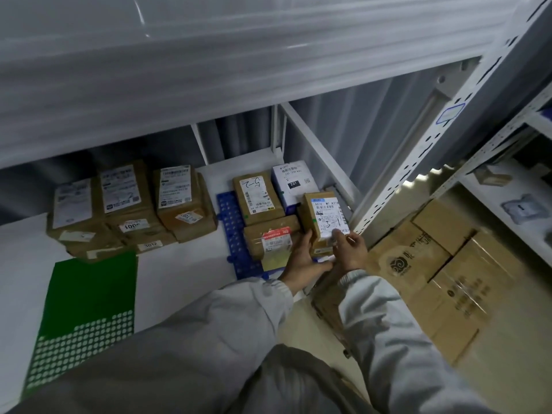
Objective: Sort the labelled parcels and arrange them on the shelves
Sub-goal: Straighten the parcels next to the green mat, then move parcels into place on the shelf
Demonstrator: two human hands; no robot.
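On the low white shelf (185, 264), both hands grip a labelled brown parcel (324, 218) standing at the right end of a blue mat (230, 222): left hand (304, 258) against its left side, right hand (349, 249) pinching its label. Three more parcels (270, 210) lie beside it; a brown stack (128, 204) sits farther left.

Labelled parcels on low white shelf (179, 264).
Three brown parcels (128, 204) sat far left; brown ones and a white box (294, 180) lay on blue mat (227, 216) right; rightmost labelled parcel (324, 219) stood tilted, held.
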